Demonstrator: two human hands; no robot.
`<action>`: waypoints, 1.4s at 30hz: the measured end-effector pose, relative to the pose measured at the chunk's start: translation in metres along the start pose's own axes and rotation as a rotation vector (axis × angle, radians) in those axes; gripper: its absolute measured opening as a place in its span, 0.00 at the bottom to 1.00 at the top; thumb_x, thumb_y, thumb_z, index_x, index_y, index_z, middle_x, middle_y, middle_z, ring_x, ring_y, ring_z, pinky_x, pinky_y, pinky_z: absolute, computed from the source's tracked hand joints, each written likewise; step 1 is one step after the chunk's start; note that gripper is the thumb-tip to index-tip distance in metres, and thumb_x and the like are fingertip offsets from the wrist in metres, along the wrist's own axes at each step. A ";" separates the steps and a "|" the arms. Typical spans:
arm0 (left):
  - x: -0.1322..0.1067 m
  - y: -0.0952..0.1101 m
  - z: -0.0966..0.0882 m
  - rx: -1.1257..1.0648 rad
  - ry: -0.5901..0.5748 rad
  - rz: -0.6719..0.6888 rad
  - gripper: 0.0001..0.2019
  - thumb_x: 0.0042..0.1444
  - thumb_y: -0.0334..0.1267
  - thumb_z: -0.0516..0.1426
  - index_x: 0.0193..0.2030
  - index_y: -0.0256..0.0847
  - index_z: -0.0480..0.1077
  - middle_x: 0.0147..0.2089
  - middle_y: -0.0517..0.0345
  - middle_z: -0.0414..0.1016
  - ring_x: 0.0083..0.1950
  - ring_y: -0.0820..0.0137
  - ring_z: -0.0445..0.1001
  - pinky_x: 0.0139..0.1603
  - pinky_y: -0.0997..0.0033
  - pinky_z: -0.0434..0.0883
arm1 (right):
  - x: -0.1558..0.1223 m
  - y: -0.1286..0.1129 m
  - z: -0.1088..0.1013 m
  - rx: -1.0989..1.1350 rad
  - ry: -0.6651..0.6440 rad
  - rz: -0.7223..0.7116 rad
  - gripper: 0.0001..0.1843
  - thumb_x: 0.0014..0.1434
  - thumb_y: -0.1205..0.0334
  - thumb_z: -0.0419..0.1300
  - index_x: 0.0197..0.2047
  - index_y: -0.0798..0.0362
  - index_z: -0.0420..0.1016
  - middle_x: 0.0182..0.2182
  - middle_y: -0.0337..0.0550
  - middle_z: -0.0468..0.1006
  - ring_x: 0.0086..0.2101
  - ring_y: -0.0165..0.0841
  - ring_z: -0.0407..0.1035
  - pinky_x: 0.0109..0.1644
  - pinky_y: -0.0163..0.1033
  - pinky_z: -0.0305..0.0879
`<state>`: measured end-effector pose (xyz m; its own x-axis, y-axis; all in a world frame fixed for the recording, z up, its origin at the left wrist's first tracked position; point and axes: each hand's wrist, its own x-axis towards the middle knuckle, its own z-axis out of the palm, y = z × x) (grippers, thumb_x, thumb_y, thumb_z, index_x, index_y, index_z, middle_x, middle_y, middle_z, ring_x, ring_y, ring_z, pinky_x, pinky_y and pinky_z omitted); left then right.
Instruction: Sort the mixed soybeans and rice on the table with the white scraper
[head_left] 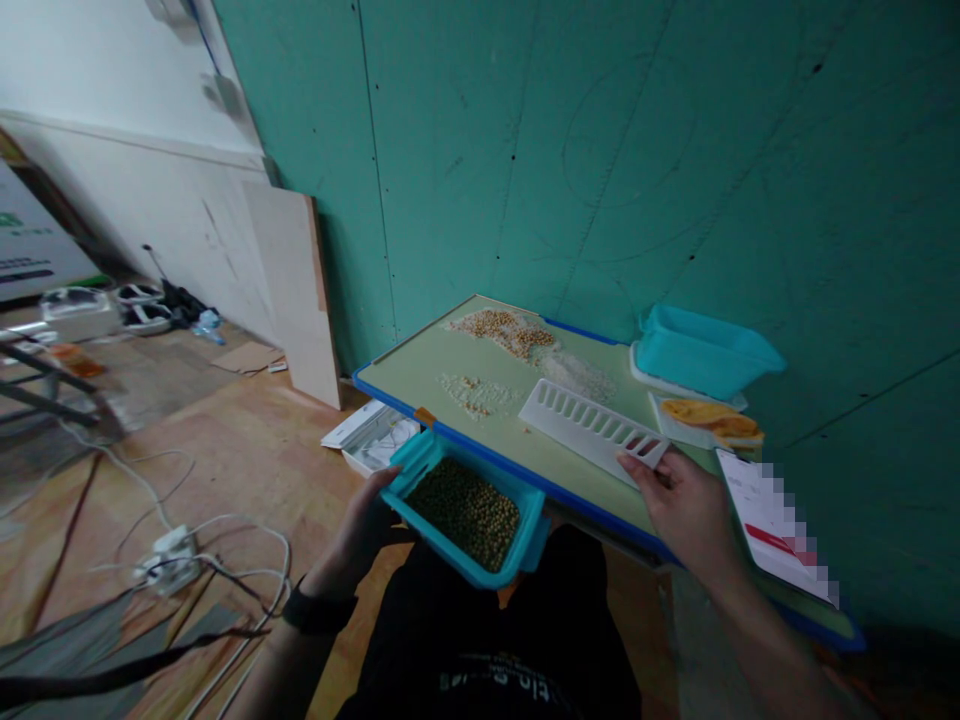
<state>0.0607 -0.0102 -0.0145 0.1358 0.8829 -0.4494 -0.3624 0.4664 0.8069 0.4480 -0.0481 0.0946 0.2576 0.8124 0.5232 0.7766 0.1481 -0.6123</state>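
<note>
Gripping a tub (439, 541) beside the surface (409, 372), left fingers (384, 478) seem set to catch its beans (491, 325), a step calling for sweeping with the slotted tray (577, 440) right fingers (641, 474) pinch

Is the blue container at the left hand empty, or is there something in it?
Not empty: small round bean-like pieces show through the open top of the blue container, lying below its rim. The left hand holds its edge.

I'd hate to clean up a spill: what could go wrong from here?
The left hand grips the turquoise tub at one end, so it might tip and spill its beans. If the white slotted strip in the right hand slides across the table, it could push loose grains over the edge.
</note>
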 end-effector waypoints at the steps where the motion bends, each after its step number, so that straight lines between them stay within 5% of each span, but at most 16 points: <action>1: 0.000 0.000 0.001 0.002 -0.003 -0.004 0.28 0.56 0.63 0.66 0.51 0.41 0.82 0.46 0.44 0.89 0.57 0.41 0.84 0.52 0.46 0.82 | -0.005 0.000 -0.002 -0.033 0.010 -0.024 0.16 0.64 0.43 0.64 0.34 0.45 0.82 0.29 0.47 0.88 0.30 0.47 0.85 0.30 0.42 0.76; 6: 0.000 -0.003 0.005 0.011 -0.013 0.017 0.26 0.56 0.63 0.66 0.48 0.43 0.83 0.44 0.46 0.89 0.52 0.44 0.85 0.46 0.50 0.82 | -0.038 -0.009 -0.005 -0.156 0.083 -0.196 0.17 0.70 0.44 0.62 0.36 0.43 0.85 0.30 0.47 0.89 0.28 0.45 0.85 0.30 0.42 0.77; 13: -0.006 -0.002 0.013 0.029 -0.046 0.006 0.25 0.57 0.63 0.65 0.45 0.42 0.84 0.41 0.48 0.88 0.41 0.55 0.82 0.40 0.57 0.81 | -0.071 -0.034 0.006 -0.122 0.034 -0.372 0.10 0.72 0.59 0.62 0.47 0.41 0.88 0.37 0.43 0.91 0.33 0.42 0.87 0.40 0.40 0.81; 19: -0.003 0.007 0.013 0.039 0.015 0.003 0.24 0.53 0.63 0.66 0.42 0.43 0.82 0.33 0.51 0.83 0.39 0.52 0.79 0.40 0.51 0.81 | -0.023 -0.036 0.036 0.018 0.047 -0.209 0.11 0.70 0.52 0.63 0.39 0.44 0.85 0.36 0.49 0.90 0.35 0.46 0.87 0.39 0.43 0.80; 25: 0.005 0.010 -0.005 -0.004 -0.002 0.015 0.30 0.55 0.63 0.67 0.54 0.42 0.81 0.44 0.47 0.88 0.46 0.47 0.83 0.45 0.46 0.82 | 0.024 -0.031 0.075 0.194 -0.115 -0.061 0.12 0.67 0.49 0.63 0.39 0.46 0.82 0.38 0.51 0.90 0.40 0.48 0.87 0.42 0.43 0.79; 29: 0.007 0.006 -0.016 -0.009 -0.014 0.033 0.29 0.59 0.63 0.65 0.55 0.41 0.80 0.46 0.47 0.88 0.45 0.50 0.84 0.44 0.51 0.83 | 0.030 -0.033 0.085 0.247 -0.140 -0.073 0.12 0.65 0.49 0.64 0.39 0.47 0.82 0.39 0.50 0.91 0.41 0.47 0.86 0.44 0.42 0.79; 35: 0.008 0.005 -0.020 -0.026 -0.014 0.070 0.31 0.50 0.64 0.70 0.53 0.45 0.79 0.43 0.51 0.88 0.42 0.51 0.84 0.40 0.52 0.83 | 0.030 -0.033 0.087 0.295 -0.133 -0.090 0.13 0.64 0.49 0.65 0.39 0.49 0.82 0.36 0.49 0.90 0.38 0.46 0.86 0.41 0.42 0.80; 42: 0.012 0.005 -0.020 -0.025 -0.036 0.029 0.29 0.56 0.64 0.66 0.53 0.41 0.80 0.46 0.47 0.88 0.39 0.54 0.83 0.40 0.52 0.82 | 0.030 -0.033 0.087 0.340 -0.157 -0.119 0.12 0.65 0.50 0.66 0.40 0.50 0.83 0.37 0.49 0.90 0.39 0.45 0.87 0.41 0.42 0.81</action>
<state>0.0415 0.0014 -0.0233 0.1579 0.8974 -0.4119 -0.3894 0.4399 0.8092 0.3796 0.0203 0.0788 0.0657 0.8510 0.5211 0.5544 0.4031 -0.7281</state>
